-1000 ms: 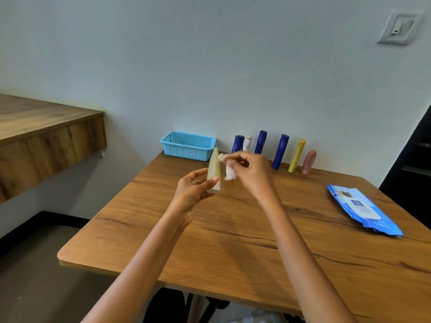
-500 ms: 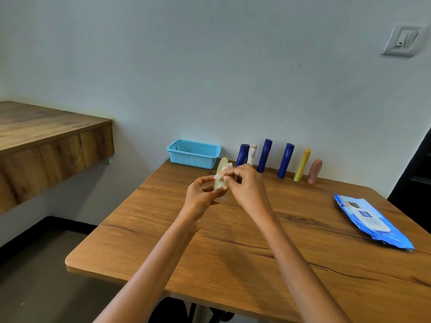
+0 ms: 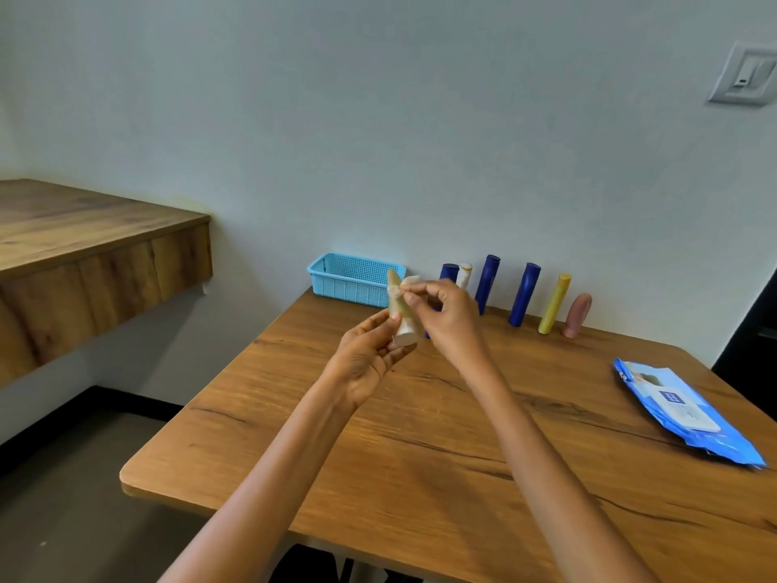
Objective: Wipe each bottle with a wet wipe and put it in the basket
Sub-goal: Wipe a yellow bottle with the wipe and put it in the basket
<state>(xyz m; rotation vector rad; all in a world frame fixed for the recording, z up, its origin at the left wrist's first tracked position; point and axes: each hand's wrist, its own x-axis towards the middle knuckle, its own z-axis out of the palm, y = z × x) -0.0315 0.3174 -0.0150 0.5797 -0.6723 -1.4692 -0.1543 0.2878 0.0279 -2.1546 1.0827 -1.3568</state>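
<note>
Held above the wooden counter (image 3: 420, 448), near its far edge: a pale green tube bottle (image 3: 401, 307), tapered end up, white cap down, tilted slightly. Gripped low, near the cap, by the left hand (image 3: 370, 355), thumb on the near left side and fingers (image 3: 401, 355) curled under and behind the cap. Pinched at the upper part of the tube by the right hand (image 3: 447, 315): a small white wet wipe (image 3: 401, 287), bunched between thumb and forefinger and pressed against the tube's right side just below its tip. Remaining right fingers curled inward.

Behind the hands, at the far left corner of the counter against the wall: a light blue plastic basket (image 3: 336, 279), perforated sides, nothing visible inside. To its right along the wall, a row of upright bottles: a dark blue bottle (image 3: 449, 272) partly hidden behind the right hand, a slim white bottle (image 3: 465, 273) just beside it, a taller dark blue bottle (image 3: 487, 284), another dark blue bottle (image 3: 523, 294), a yellow bottle (image 3: 554, 304), and a short pink bottle (image 3: 579, 314) at the right end.

At the right side of the counter, well apart from the hands: a blue wet wipe pack (image 3: 681, 410) lying flat, white lid flap facing up. On the wall upper right, a light switch plate (image 3: 744, 73). To the left, a separate wooden shelf (image 3: 84, 237).
</note>
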